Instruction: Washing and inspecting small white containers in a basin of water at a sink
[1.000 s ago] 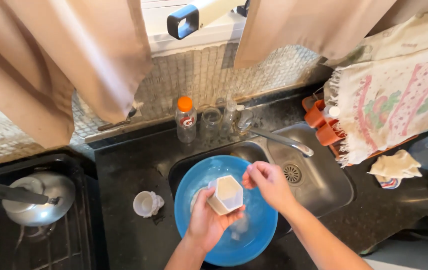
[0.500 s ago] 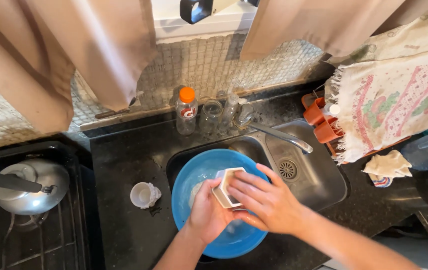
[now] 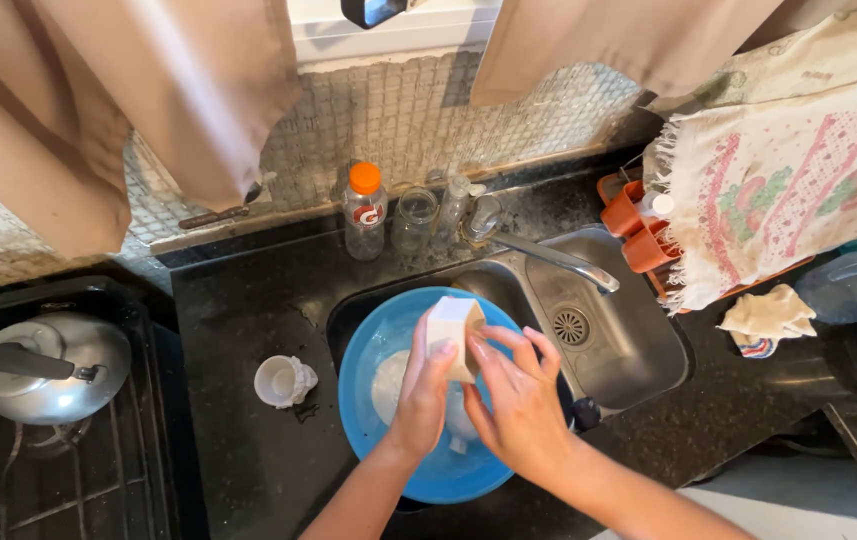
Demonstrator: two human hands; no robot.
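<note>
Both hands meet over the blue basin (image 3: 403, 460) in the sink (image 3: 638, 350): left hand (image 3: 426, 395) closed around a white cup (image 3: 453, 335), right hand (image 3: 518, 405) with fingers spread, rubbing its side, apparently mid-wash, rinsing under the tap (image 3: 548, 258) beyond them likely to follow.

One view only — head-worn camera, looking steeply down from above the person's own arms at the sink (image 3: 638, 350) and black counter (image 3: 248, 320). It faces the tiled back wall (image 3: 388, 110) and curtains (image 3: 148, 90) at the frame top, with the stove (image 3: 58, 450) at the left edge and a drying towel (image 3: 788, 190) at the right. Close range — both hands sit low centre, forearms cut by the bottom edge.
</note>
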